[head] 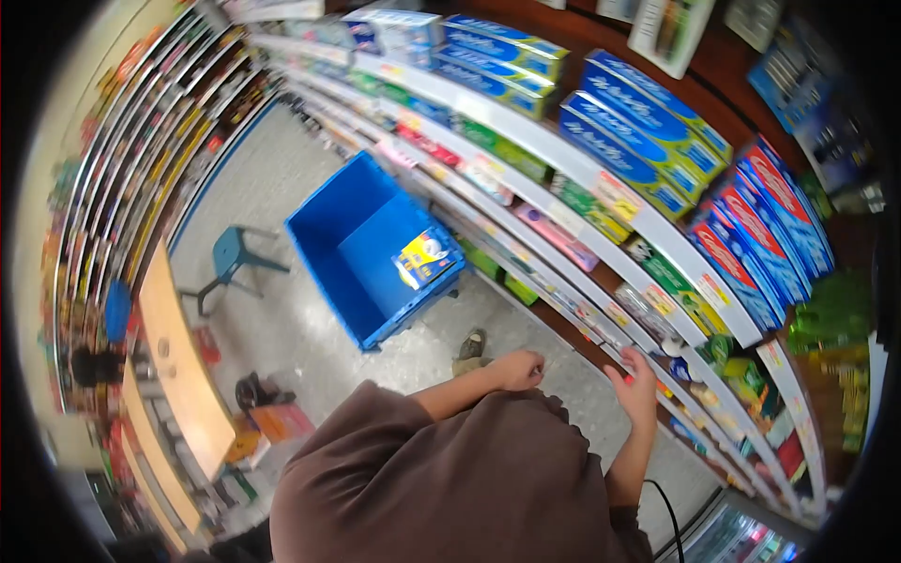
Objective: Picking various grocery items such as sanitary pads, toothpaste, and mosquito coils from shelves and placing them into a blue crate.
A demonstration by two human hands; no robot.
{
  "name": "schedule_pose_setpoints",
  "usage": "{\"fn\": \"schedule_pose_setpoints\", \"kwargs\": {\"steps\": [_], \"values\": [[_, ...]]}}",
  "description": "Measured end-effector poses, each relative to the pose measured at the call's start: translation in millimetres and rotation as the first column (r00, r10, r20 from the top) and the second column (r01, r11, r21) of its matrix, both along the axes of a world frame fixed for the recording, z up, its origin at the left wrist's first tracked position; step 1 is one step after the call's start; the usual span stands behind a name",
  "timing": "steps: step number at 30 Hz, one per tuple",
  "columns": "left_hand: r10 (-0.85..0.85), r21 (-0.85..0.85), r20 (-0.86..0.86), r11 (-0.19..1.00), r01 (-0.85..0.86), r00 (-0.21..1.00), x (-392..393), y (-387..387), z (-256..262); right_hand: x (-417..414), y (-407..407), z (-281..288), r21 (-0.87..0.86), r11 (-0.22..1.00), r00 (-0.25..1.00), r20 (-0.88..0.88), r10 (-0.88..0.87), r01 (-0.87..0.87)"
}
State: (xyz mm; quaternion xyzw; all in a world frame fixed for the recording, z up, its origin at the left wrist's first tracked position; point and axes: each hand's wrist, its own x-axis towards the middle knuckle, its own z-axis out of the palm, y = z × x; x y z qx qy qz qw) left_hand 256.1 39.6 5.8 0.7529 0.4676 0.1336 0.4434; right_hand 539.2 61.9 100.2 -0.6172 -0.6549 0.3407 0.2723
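My left hand (521,369) is held in front of my body with its fingers curled in; no object shows in it. To the right, my right hand (639,387) is raised beside the shelf edges, fingers apart and holding nothing; whether it touches the shelf I cannot tell. Ahead on the floor stands a blue plastic crate (320,278), a yellow-and-blue package (422,259) inside it at its right end. Blue-and-yellow toothpaste boxes (626,144) line the upper shelf (521,134). Further right on that shelf, Colgate boxes (750,225) are stacked.
A blue-grey stool (239,255) stands left of the crate, near a light wood tabletop (186,373). Stocked shelving (141,148) runs along the far left. A black cable (669,503) hangs at my right side, by a glass-topped case (739,535).
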Motion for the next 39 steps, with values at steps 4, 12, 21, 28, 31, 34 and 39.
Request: {"fn": "schedule_pose_setpoints", "kwargs": {"steps": [4, 12, 21, 28, 31, 34, 39], "values": [[0.026, -0.067, -0.036, 0.997, -0.029, 0.999, -19.8, 6.6, -3.9, -24.8, 12.9, 5.0, -0.021, 0.998, 0.997, 0.044, 0.062, -0.061], [-0.134, -0.088, -0.073, 0.988, 0.127, 0.988, -11.4, 26.7, 3.2, -5.9, -14.0, 16.8, 0.058, 0.991, 0.991, 0.046, -0.124, 0.121], [-0.242, -0.011, -0.021, 0.970, 0.242, 0.970, 66.7, 32.3, 39.6, 48.3, -64.4, 7.8, 0.119, 0.942, 0.949, -0.032, -0.313, 0.315], [-0.338, -0.032, -0.070, 0.941, 0.336, 0.939, 101.9, 15.2, 42.4, 83.9, -86.3, 9.2, 0.056, 0.920, 0.921, -0.053, -0.386, 0.388], [-0.361, 0.001, -0.080, 0.932, 0.362, 0.929, 111.7, 8.9, 38.4, 98.2, -94.8, 10.0, 0.052, 0.908, 0.909, -0.059, -0.413, 0.416], [-0.396, -0.002, -0.103, 0.918, 0.398, 0.913, 116.8, 2.4, 37.3, 109.9, -100.8, 11.8, 0.051, 0.899, 0.899, -0.065, -0.432, 0.435], [-0.469, -0.033, -0.084, 0.883, 0.468, 0.879, 128.8, 5.2, 40.3, 136.9, -98.5, 10.4, 0.145, 0.854, 0.866, -0.116, -0.487, 0.499]]}}
